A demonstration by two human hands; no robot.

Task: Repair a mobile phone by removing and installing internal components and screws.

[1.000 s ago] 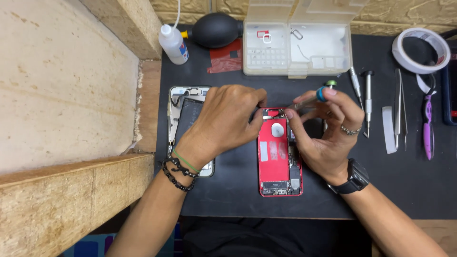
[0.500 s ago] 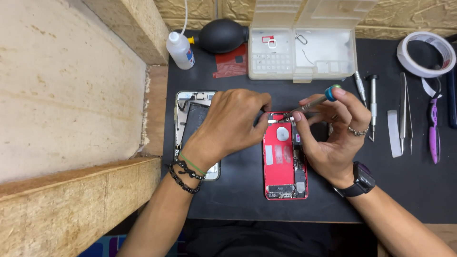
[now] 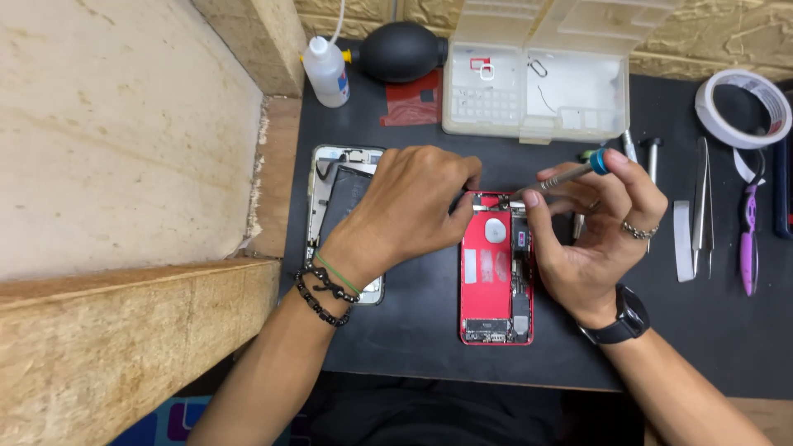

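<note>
An opened red phone body (image 3: 491,272) lies on the black mat (image 3: 413,330) with its inner parts showing. My right hand (image 3: 599,227) pinches a thin screwdriver (image 3: 570,175) with a blue cap, its tip resting at the phone's top edge. My left hand (image 3: 413,206) presses on the phone's upper left corner with its fingers curled. Under my left wrist lies a detached phone screen (image 3: 339,198) in a silver frame.
A clear plastic parts box (image 3: 537,91) stands at the back, next to a black rubber air blower (image 3: 401,49) and a small white bottle (image 3: 326,70). Tweezers (image 3: 702,198), a purple tool (image 3: 749,244) and a tape roll (image 3: 743,107) lie at right. A wooden ledge (image 3: 124,330) borders the left.
The view has drifted slightly. My right hand has tilted the screwdriver lower toward the phone's top edge; my left hand stays on the phone's corner.
</note>
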